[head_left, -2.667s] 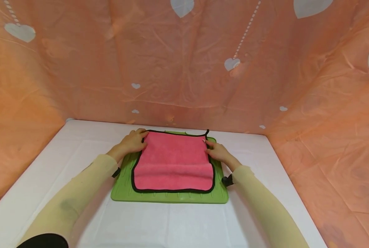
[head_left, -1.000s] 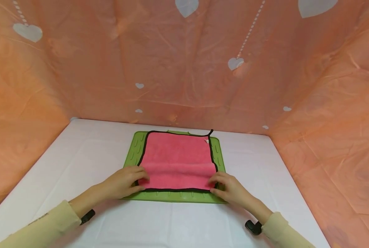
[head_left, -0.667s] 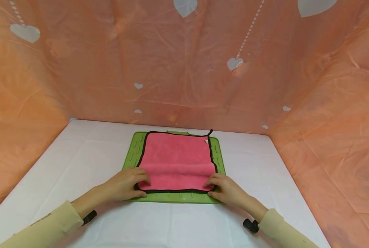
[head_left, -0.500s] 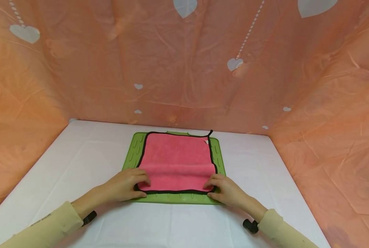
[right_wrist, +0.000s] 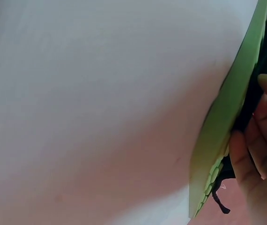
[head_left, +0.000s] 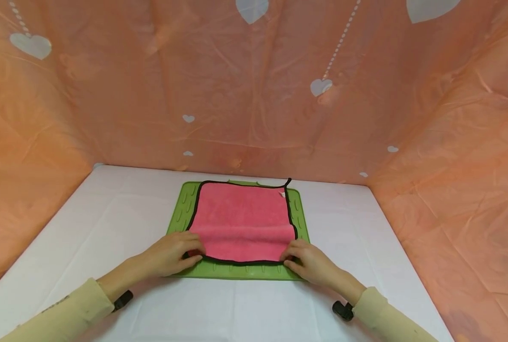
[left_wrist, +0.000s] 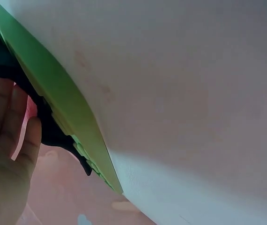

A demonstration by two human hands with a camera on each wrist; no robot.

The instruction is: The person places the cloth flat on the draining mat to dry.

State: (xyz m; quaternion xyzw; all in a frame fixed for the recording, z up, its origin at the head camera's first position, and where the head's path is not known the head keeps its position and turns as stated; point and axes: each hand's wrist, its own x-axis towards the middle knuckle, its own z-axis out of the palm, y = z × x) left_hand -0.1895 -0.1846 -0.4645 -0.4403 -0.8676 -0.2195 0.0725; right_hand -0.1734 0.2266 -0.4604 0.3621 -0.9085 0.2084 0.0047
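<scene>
A pink towel with black edging, a hanging loop and a small white tag lies over a ribbed green mat. A raised fold crosses its nearer half. My left hand pinches the near left corner, thumb at the edging and fingers over the top. At the near right corner my right hand pinches the cloth in the same way. In the left wrist view the black edging bends at the fingers. The right wrist view shows the edging between thumb and fingers. Both corners are hidden by the hands in the head view.
White cloth covers the table around the mat. An orange sheet with white hearts hangs along the back and both sides, close behind the mat's far edge. A dark wrist camera sits under the right forearm.
Both hands have moved from the towel's far corners to its near ones. Over the last half second the fingers have closed on those corners, and the near edge now bows up at its ends.
</scene>
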